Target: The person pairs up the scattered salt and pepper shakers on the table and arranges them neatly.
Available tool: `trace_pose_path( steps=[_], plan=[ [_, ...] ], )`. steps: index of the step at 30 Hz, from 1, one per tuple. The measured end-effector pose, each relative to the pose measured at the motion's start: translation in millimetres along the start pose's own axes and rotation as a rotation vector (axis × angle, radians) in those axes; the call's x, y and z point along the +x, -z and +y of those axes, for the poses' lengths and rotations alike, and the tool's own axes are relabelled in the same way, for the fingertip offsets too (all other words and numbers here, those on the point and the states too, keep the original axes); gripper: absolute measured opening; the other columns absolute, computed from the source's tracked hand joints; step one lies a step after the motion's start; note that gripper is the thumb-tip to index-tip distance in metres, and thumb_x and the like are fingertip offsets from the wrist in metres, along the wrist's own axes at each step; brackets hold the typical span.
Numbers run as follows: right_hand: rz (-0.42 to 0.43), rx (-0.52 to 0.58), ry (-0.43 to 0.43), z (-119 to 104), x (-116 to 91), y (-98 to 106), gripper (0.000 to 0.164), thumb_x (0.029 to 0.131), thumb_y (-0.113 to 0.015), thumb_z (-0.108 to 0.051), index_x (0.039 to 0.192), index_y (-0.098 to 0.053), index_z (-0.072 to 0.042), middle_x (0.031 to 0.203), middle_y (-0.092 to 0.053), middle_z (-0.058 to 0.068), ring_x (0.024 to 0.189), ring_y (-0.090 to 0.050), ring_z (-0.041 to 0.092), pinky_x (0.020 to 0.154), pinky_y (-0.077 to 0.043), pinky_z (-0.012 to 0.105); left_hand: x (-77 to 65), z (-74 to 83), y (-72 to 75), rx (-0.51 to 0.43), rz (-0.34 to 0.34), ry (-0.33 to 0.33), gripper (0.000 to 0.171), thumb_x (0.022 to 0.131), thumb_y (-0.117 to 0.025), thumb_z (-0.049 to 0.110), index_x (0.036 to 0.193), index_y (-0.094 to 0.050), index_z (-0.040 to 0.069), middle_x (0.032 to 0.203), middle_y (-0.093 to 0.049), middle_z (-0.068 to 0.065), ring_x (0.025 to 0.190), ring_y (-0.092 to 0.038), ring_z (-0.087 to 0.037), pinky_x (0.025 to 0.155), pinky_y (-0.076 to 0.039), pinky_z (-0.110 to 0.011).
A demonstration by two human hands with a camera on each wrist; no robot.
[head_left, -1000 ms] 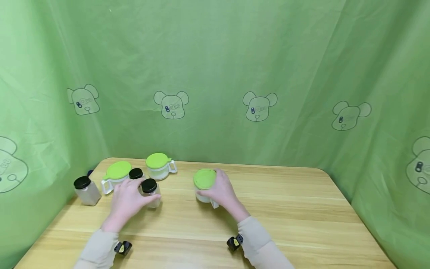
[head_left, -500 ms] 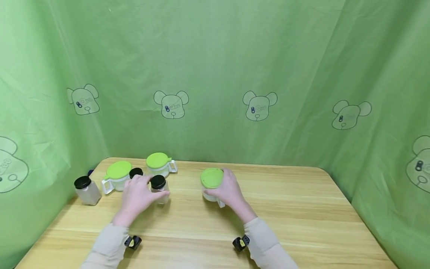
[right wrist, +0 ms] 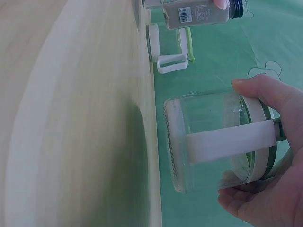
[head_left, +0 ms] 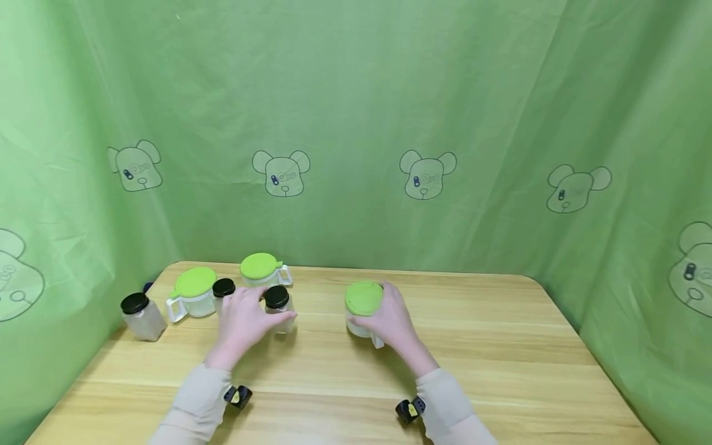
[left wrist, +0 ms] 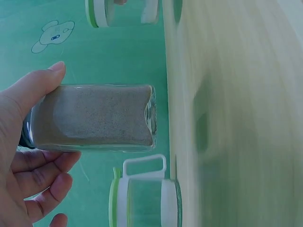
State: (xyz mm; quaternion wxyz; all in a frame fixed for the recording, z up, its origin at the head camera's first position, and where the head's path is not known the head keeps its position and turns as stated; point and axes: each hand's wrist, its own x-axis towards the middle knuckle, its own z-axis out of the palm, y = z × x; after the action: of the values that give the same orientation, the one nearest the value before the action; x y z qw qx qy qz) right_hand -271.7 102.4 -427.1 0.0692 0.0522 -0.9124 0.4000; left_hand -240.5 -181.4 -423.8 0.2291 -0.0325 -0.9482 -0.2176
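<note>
My left hand (head_left: 245, 321) grips a squarish glass spice jar (left wrist: 97, 116) with a black lid, between thumb and fingers near its top. Grey-brown powder fills the jar, and a gap shows between its base and the tabletop in the left wrist view. To the right, my right hand (head_left: 392, 318) holds a round glass seasoning pot (right wrist: 232, 140) with a green lid (head_left: 364, 298) and a white handle. Its fingers wrap the lid end, while the handle points toward the wrist. The pot appears held upright close over the table, its glass clear.
Behind my left hand stand two more green-lidded seasoning pots (head_left: 196, 282) (head_left: 259, 266) and another black-lidded jar (head_left: 223, 288). A further black-lidded jar (head_left: 146, 321) is by the left edge of the wooden table (head_left: 489, 346). Green curtains (head_left: 356, 93) enclose the back and sides.
Both hands have moved right, the left carrying the spice jar away from the other black-lidded jar and the right carrying the seasoning pot. The standing containers have stayed put.
</note>
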Motion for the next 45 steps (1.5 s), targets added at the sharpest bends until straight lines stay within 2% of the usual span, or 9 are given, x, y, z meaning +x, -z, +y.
trace_pose_path(
  steps=[5,11,15,25,37,45],
  plan=[
    [0.009,-0.004,-0.007,7.0,-1.9,7.9,0.106,0.06,-0.091,-0.036,0.142,-0.036,0.003,0.138,-0.047,0.022,0.123,-0.051,0.039,0.102,-0.045,0.057,3.3,10.8,-4.0,-0.027,-0.013,0.013,0.082,0.062,-0.079,0.066,0.117,-0.067,0.007,0.108,-0.073,-0.011,0.107,-0.06,-0.034,0.101,-0.035,-0.056],
    [0.018,-0.022,-0.021,16.0,-3.9,14.6,0.105,0.061,-0.09,-0.036,0.141,-0.036,0.004,0.137,-0.047,0.023,0.122,-0.051,0.039,0.101,-0.045,0.058,5.5,24.4,-12.0,-0.054,-0.05,0.026,0.084,0.063,-0.079,0.066,0.124,-0.065,0.009,0.113,-0.072,-0.01,0.112,-0.058,-0.033,0.102,-0.034,-0.058],
    [0.02,-0.028,-0.033,20.3,-5.3,19.3,0.105,0.061,-0.09,-0.036,0.142,-0.035,0.004,0.137,-0.047,0.024,0.122,-0.051,0.039,0.101,-0.045,0.059,5.7,33.0,-17.3,-0.064,-0.037,0.019,0.085,0.062,-0.08,0.064,0.123,-0.065,0.007,0.116,-0.071,-0.011,0.112,-0.058,-0.033,0.103,-0.034,-0.056],
    [0.031,-0.055,-0.034,32.1,-6.7,31.8,0.105,0.063,-0.089,-0.038,0.141,-0.034,0.005,0.137,-0.046,0.025,0.123,-0.05,0.04,0.102,-0.044,0.058,7.9,55.4,-29.2,-0.076,-0.013,-0.009,0.08,0.061,-0.081,0.064,0.117,-0.067,0.008,0.111,-0.073,-0.01,0.107,-0.06,-0.031,0.093,-0.038,-0.047],
    [0.046,-0.073,-0.045,46.8,-13.9,46.8,0.105,0.065,-0.087,-0.037,0.142,-0.032,0.008,0.138,-0.044,0.029,0.124,-0.049,0.044,0.103,-0.043,0.06,14.4,83.2,-44.8,-0.093,0.02,-0.075,0.073,0.061,-0.082,0.064,0.111,-0.07,0.011,0.102,-0.074,-0.005,0.097,-0.061,-0.026,0.092,-0.039,-0.044],
    [0.065,-0.108,-0.055,58.9,-17.9,60.8,0.105,0.065,-0.087,-0.038,0.141,-0.032,0.009,0.136,-0.045,0.03,0.121,-0.05,0.044,0.1,-0.044,0.061,15.6,102.9,-52.4,-0.121,-0.009,-0.09,0.077,0.062,-0.08,0.065,0.114,-0.068,0.01,0.107,-0.074,-0.006,0.1,-0.061,-0.026,0.09,-0.039,-0.043]
  ],
)
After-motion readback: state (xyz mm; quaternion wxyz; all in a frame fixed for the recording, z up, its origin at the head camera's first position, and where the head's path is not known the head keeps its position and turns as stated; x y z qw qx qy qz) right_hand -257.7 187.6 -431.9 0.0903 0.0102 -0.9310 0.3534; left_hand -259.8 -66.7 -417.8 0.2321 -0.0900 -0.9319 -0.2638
